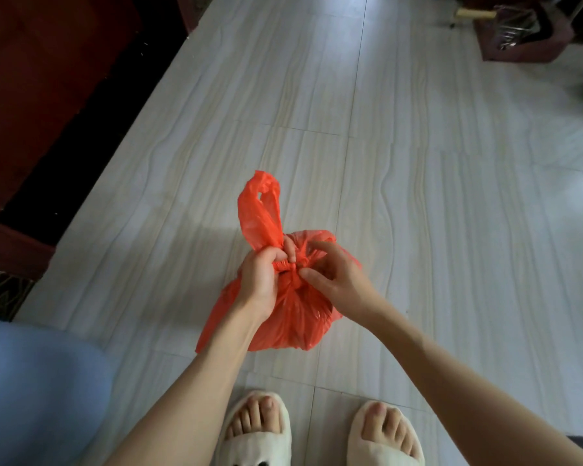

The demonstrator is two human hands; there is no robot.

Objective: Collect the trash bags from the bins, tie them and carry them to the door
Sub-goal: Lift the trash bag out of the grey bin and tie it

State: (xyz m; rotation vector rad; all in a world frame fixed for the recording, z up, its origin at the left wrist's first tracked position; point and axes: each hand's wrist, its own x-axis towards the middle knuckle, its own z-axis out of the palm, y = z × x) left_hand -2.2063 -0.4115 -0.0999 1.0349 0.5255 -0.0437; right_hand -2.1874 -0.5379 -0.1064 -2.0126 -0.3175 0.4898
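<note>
An orange-red plastic trash bag (293, 317) sits on the pale tiled floor in front of my feet, its neck gathered into a twisted knot at the top. My left hand (261, 275) grips the twisted neck from the left, and one long bag handle sticks up above that hand. My right hand (330, 274) pinches the knot from the right with thumb and curled fingers. The bag's contents are hidden.
A dark red wooden door or cabinet (41, 105) lines the left side. A light blue rounded object (37, 391) fills the lower left. A dark maroon box (522, 28) with clutter stands at the far right. My white slippers (320, 432) stand just behind the bag.
</note>
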